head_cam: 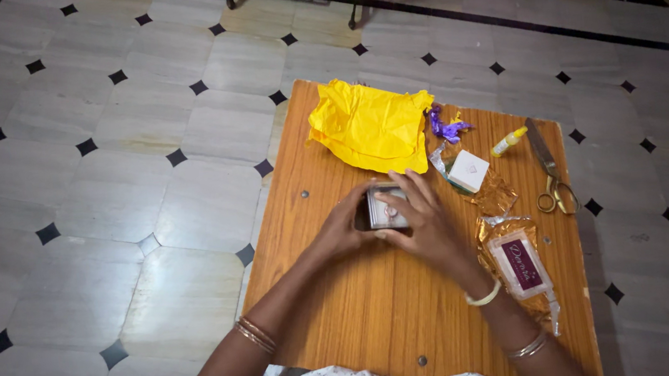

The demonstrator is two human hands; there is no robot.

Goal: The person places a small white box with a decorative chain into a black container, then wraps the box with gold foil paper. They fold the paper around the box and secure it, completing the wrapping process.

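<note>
Surface: wooden desk (347,296) on tiled floor.
Fingers: your left hand (345,227) and right hand (425,224) both clasp the small box (385,207), held just above the desk.
Beyond fingertips: yellow paper (369,125).
Right of fingers: scissors (550,167), glue bottle (509,141).
Risk: box may slip sideways; your grip looks light.

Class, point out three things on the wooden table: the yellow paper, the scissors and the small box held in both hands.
yellow paper (369,125), head view, middle of the crumpled sheet
scissors (552,176), head view, near the pivot above the gold handles
small box (385,208), head view, its top face between the fingers
</note>
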